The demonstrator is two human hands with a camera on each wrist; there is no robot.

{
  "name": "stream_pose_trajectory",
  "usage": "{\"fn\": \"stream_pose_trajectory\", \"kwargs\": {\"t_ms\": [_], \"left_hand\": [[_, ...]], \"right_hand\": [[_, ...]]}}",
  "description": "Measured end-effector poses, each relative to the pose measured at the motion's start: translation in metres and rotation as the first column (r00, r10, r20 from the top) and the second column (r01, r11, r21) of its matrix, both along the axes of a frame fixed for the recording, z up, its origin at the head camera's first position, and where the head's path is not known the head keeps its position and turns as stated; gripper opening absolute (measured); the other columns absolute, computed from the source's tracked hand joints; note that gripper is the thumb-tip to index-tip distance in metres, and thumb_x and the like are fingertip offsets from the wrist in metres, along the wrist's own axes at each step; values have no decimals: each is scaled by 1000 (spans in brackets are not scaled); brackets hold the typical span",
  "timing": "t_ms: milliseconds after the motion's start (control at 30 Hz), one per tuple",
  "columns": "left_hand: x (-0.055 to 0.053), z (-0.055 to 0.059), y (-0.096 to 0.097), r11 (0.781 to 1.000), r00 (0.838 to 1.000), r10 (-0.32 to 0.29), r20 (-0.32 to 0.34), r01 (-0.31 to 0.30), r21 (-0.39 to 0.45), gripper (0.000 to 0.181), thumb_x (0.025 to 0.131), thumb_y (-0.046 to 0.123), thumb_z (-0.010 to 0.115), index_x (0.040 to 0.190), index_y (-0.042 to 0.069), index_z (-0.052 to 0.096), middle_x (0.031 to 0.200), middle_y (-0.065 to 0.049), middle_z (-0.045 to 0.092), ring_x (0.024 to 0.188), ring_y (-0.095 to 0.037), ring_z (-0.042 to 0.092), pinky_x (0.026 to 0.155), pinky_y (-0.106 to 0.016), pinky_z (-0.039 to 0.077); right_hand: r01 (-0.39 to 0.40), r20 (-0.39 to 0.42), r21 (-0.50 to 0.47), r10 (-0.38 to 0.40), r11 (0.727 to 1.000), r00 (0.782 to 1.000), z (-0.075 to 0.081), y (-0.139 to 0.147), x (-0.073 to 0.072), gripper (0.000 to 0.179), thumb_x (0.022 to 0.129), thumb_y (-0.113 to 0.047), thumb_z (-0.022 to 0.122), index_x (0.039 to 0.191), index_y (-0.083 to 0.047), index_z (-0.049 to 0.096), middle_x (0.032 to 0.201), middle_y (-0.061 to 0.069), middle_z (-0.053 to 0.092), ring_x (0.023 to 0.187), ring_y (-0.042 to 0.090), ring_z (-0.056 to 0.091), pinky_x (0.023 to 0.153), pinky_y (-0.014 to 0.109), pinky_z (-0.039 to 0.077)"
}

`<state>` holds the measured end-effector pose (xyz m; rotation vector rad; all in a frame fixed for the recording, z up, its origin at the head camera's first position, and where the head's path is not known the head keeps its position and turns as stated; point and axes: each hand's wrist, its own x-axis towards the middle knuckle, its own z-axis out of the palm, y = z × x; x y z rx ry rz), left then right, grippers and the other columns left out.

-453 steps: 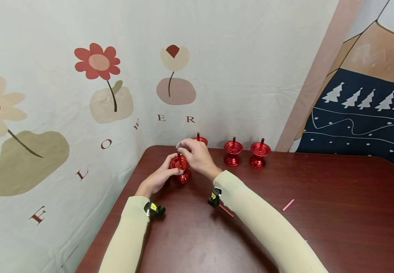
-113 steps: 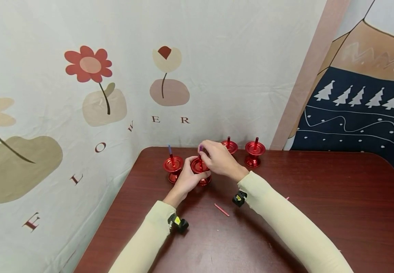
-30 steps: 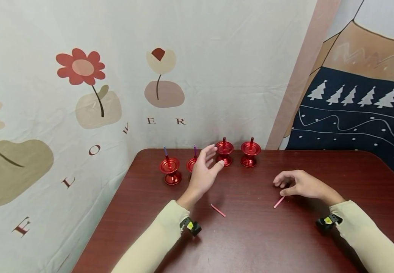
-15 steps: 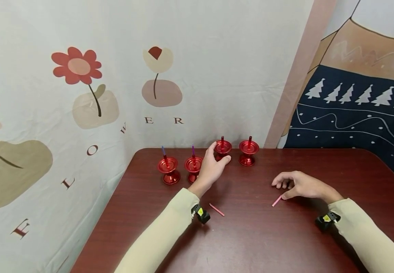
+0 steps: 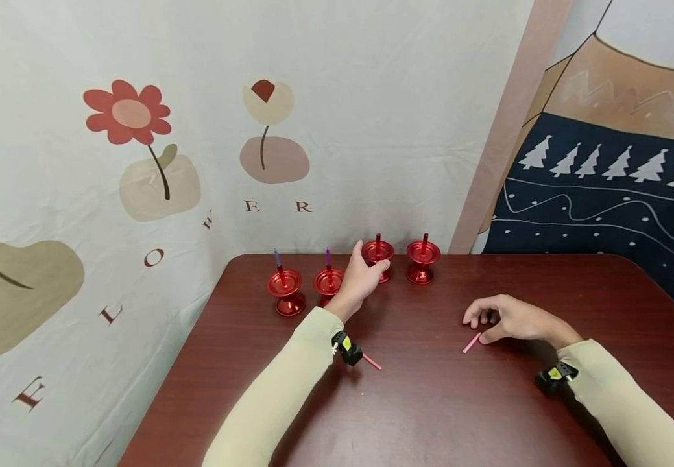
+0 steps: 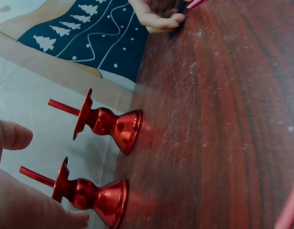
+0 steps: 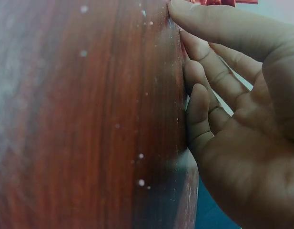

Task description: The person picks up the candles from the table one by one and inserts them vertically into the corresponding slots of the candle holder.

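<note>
My left hand [image 5: 361,280] reaches to the third red metal candle holder [image 5: 385,250] in the row, thumb and index spread on either side of its cup. In the left wrist view, the fingers overlap this candle holder [image 6: 106,198] near its upper part, not curled tight. My right hand [image 5: 514,318] rests low over the table at the right, fingers loosely bent, its thumb tip at the end of a pink candle [image 5: 472,342] lying on the table. The right wrist view shows the thumb [image 7: 208,21] apart from the other fingers; the candle is hidden there.
To the left stand two holders, one with a blue candle [image 5: 277,258], one with a purple candle [image 5: 328,257]. A fourth holder [image 5: 421,267] stands at the right of the row. Another pink candle [image 5: 373,362] lies by the left wrist. A printed cloth [image 5: 407,130] hangs behind the table.
Blue and purple candles now stand in the two left holders. My left hand has left the second holder and moved to the third. My right hand went right to the pink candle and stays there.
</note>
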<state>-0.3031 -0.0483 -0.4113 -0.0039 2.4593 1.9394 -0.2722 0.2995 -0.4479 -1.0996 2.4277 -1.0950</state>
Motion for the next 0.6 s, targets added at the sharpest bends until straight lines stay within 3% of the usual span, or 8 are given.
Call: {"fn": "stream_pose_trajectory", "kwargs": {"t_ms": [300, 600], "left_hand": [[-17, -7, 11, 998, 998, 62, 27, -62, -9, 88, 104, 16, 73, 174, 9, 20, 169, -24, 39, 154, -40, 42, 122, -51, 42], [-27, -20, 15, 985, 992, 102, 75, -111, 132, 86, 103, 11, 76, 170, 7, 23, 165, -25, 43, 152, -40, 45, 121, -49, 45]], "right_hand": [[-19, -6, -24, 19, 1000, 1000, -3, -1, 1, 29, 87, -1, 88, 111, -14, 79, 99, 2, 74, 89, 22, 61, 78, 31, 52], [-5, 8, 6, 5, 1000, 1000, -2, 0, 1, 26, 89, -2, 87, 109, -17, 79, 99, -1, 74, 90, 21, 61, 80, 31, 52]]}}
